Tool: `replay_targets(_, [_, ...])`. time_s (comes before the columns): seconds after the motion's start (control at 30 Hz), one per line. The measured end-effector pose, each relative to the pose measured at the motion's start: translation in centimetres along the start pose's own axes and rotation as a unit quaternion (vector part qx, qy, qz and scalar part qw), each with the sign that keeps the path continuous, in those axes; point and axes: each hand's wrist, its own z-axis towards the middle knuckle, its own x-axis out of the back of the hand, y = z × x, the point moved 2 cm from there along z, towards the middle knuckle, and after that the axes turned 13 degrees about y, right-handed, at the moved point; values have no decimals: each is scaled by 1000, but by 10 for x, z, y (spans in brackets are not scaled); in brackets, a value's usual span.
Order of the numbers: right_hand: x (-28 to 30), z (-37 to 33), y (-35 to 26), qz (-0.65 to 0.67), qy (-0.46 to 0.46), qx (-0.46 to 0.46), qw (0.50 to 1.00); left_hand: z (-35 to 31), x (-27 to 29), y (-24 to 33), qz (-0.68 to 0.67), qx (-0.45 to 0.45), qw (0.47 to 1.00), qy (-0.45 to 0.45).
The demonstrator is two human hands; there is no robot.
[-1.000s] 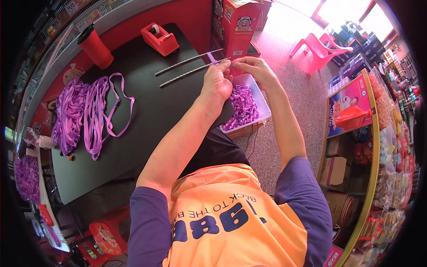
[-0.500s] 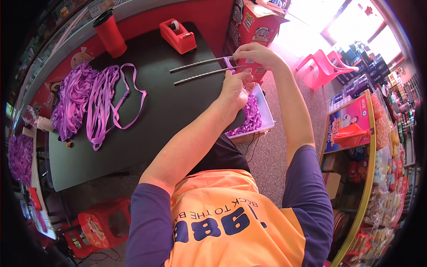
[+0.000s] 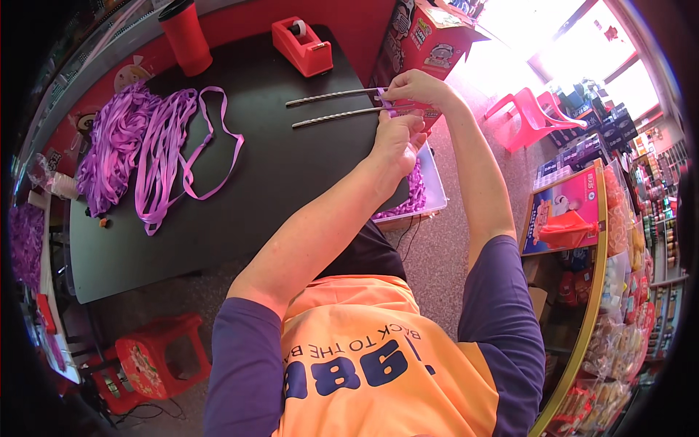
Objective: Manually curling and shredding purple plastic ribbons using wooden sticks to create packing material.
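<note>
Rods, two of them, thin and grey (image 3: 331, 105), are lying side by side on the dark bench (image 3: 277, 182) in the upper middle of the frame. Their long way is running from left to right, tipping up a little at the right end. Both hands are meeting at that right end, so the rods are pointing away from the hands toward the left of the frame.

The right hand (image 3: 415, 89) is sitting just above the tips and is pinching a small piece of purple ribbon (image 3: 386, 108) there. The left hand (image 3: 397, 142) is sitting just below the tips, fingers curled in, and is touching the same spot. The two hands are close together, almost touching, with the left hand a bit lower in the frame.

Under the left hand a white tray (image 3: 435, 191) with purple curls is hanging off the bench edge. Far to the left a pile of purple ribbon strips (image 3: 145, 156) is lying well apart from the hands. A red tape holder (image 3: 302, 47) and a red cup (image 3: 186, 36) are standing near the top.
</note>
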Motion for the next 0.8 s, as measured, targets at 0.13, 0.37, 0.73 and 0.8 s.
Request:
replay_targets(0.13, [-2,-4,-3,-61,38,9,997,-2,-1,-1,-1,0,1000,-4])
replay_targets(0.37, [-1,-9,-11,-165,70,10,984,-2,0,3,-8,7,1000,-10])
replay_targets(0.73, [-75,-1,75,632,-62,-259,728,-5,2,5,-43,27,999,20])
replay_targets(0.8, [-97,5,68,764,-108,-394,499,-1,6,4,-49,25,998,10])
